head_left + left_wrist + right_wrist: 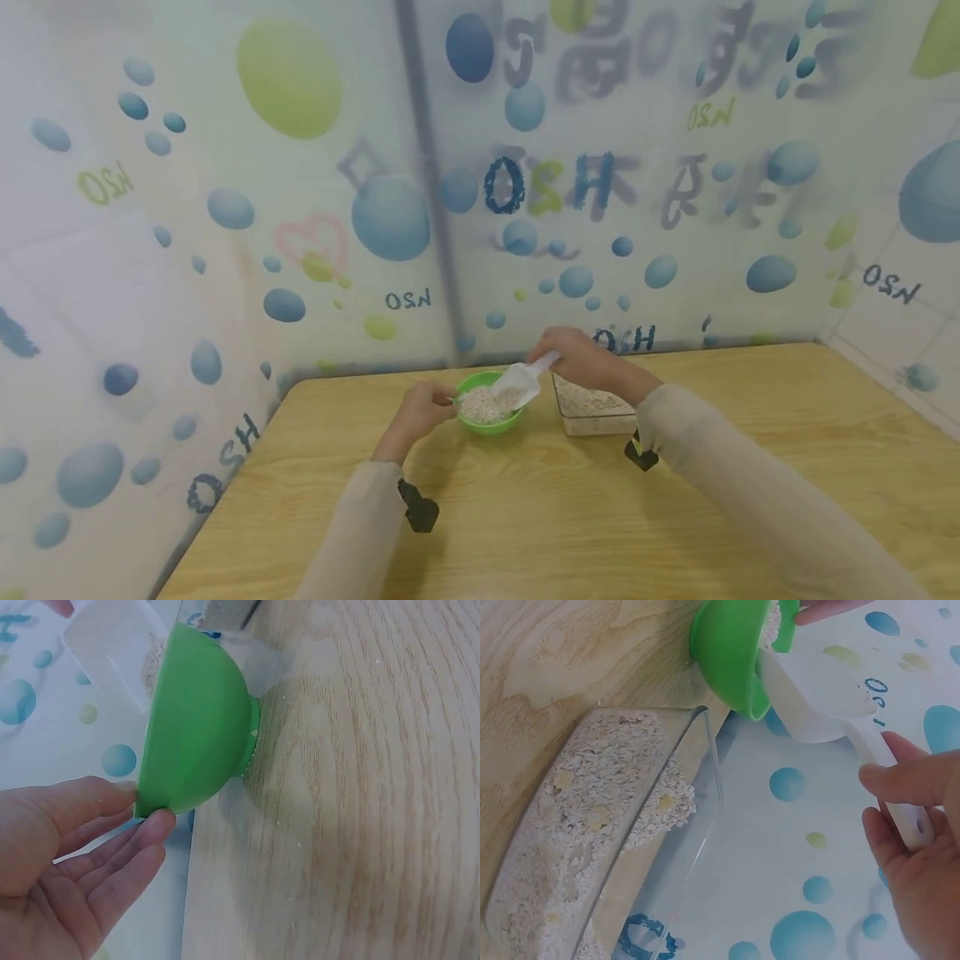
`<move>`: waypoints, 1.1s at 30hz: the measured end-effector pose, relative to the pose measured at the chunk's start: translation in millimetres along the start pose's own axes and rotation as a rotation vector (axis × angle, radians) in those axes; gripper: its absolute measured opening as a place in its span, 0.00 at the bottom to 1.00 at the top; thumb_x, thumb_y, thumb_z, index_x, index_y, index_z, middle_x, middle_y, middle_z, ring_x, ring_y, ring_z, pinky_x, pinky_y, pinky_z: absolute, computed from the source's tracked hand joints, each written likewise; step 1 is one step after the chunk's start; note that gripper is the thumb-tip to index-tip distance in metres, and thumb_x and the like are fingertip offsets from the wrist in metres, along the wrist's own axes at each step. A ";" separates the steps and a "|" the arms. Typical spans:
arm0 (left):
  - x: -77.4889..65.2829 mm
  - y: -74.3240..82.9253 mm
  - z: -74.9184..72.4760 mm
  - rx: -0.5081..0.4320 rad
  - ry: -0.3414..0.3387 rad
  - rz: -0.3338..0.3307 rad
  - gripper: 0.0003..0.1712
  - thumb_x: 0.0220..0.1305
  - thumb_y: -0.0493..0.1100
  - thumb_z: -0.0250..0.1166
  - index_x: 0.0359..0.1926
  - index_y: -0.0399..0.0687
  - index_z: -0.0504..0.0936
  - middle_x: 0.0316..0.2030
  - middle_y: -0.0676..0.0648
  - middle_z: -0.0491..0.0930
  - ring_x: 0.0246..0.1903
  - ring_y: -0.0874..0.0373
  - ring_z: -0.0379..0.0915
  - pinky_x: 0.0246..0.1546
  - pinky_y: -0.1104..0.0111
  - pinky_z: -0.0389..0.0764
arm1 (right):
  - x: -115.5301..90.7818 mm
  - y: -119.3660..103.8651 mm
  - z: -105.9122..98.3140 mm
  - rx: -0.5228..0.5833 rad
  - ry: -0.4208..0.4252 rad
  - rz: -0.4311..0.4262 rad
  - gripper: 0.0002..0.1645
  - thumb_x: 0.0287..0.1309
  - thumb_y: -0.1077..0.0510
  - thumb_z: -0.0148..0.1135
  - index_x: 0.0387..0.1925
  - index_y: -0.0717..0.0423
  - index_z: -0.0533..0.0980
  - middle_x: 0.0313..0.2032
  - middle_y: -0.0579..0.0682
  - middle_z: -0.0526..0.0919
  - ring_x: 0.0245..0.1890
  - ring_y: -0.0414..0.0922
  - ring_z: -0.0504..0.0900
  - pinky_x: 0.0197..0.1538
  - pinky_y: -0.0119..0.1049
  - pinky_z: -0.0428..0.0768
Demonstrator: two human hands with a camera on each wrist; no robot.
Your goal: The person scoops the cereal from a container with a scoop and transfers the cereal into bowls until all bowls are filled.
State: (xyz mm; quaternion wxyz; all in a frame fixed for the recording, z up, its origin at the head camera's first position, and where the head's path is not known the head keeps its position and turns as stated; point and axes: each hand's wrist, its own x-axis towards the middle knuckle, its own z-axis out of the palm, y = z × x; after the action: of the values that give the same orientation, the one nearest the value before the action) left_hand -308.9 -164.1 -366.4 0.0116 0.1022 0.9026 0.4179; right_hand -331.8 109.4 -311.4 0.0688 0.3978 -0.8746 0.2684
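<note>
A green bowl (491, 428) stands on the table, heaped with pale oat flakes (483, 406). My left hand (422, 410) pinches its left rim between thumb and fingers, as the left wrist view shows close up. In my right hand (922, 817) is the handle of a white scoop (810, 697), gripped between thumb and fingers. The scoop is tilted down over the bowl's right rim, and some flakes lie in its mouth. Beside the bowl on the right sits a clear rectangular container (705, 735) of flakes, partly hidden by my right forearm in the head view.
The wooden table (525, 517) reaches back to a wall sheet (510, 275) printed with blue and green drops. A few tiny crumbs lie on the wood near the bowl. Dark wrist mounts (422, 510) sit on both sleeves.
</note>
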 end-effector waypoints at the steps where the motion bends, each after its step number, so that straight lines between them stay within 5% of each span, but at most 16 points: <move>1: -0.5 0.2 -0.2 0.001 -0.002 -0.004 0.16 0.59 0.32 0.61 0.49 0.28 0.78 0.46 0.33 0.77 0.44 0.43 0.76 0.40 0.58 0.79 | 0.6 -0.9 0.0 -0.015 0.004 -0.011 0.20 0.48 0.80 0.53 0.40 0.64 0.82 0.37 0.53 0.79 0.41 0.51 0.76 0.48 0.44 0.77; 14: -1.5 8.5 -3.8 0.061 -0.010 -0.016 0.18 0.59 0.34 0.63 0.49 0.28 0.77 0.45 0.34 0.78 0.44 0.43 0.75 0.40 0.58 0.79 | -0.7 0.7 -3.9 -0.093 0.085 -0.043 0.15 0.49 0.76 0.61 0.38 0.63 0.83 0.36 0.54 0.80 0.39 0.51 0.77 0.45 0.44 0.78; 23: -4.7 10.7 -7.2 0.095 -0.003 0.014 0.17 0.57 0.32 0.63 0.48 0.26 0.77 0.42 0.34 0.79 0.42 0.44 0.76 0.41 0.58 0.79 | -9.3 7.2 -7.8 -0.038 0.142 -0.035 0.13 0.49 0.73 0.64 0.39 0.63 0.82 0.36 0.54 0.81 0.38 0.51 0.77 0.44 0.45 0.78; 33: -6.7 38.8 -0.5 0.069 0.004 0.095 0.17 0.59 0.34 0.63 0.49 0.29 0.78 0.42 0.37 0.80 0.42 0.46 0.77 0.40 0.59 0.79 | -31.4 18.7 -39.2 -0.032 0.108 0.069 0.15 0.54 0.70 0.61 0.46 0.63 0.79 0.44 0.57 0.80 0.45 0.54 0.76 0.46 0.49 0.75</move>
State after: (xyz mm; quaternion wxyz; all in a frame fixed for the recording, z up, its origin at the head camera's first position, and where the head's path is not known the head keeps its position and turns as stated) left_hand -295.6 -141.4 -337.2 -0.0136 0.1442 0.9106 0.3870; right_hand -328.0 160.8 -296.4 0.1132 0.3511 -0.8870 0.2778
